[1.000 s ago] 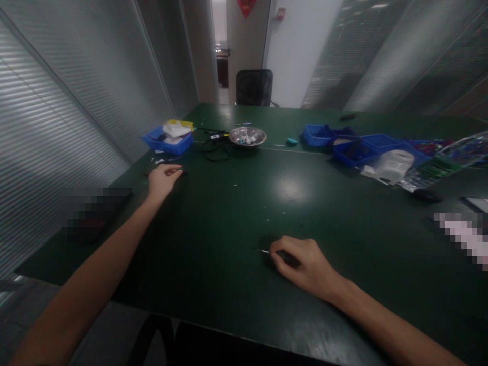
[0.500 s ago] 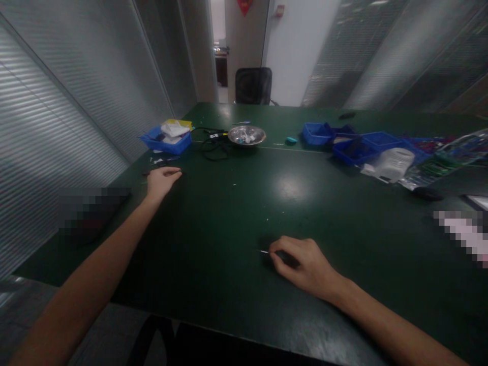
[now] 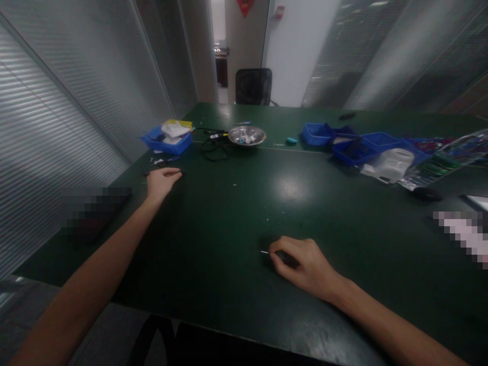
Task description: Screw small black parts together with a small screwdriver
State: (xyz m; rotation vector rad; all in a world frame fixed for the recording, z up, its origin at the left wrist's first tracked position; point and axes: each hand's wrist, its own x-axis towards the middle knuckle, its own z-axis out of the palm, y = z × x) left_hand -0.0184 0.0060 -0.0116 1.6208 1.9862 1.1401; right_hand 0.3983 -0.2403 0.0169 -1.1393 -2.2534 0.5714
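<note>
no readable text, labels or numbers anywhere

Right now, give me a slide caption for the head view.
Right hand pinches a thin metal-tipped tool on the green table; left hand rests far left.

The right hand [image 3: 305, 264] hides most of a thin tool [image 3: 264, 252]; only its tip shows. What the left hand [image 3: 160, 180] touches is too dark to tell.
</note>
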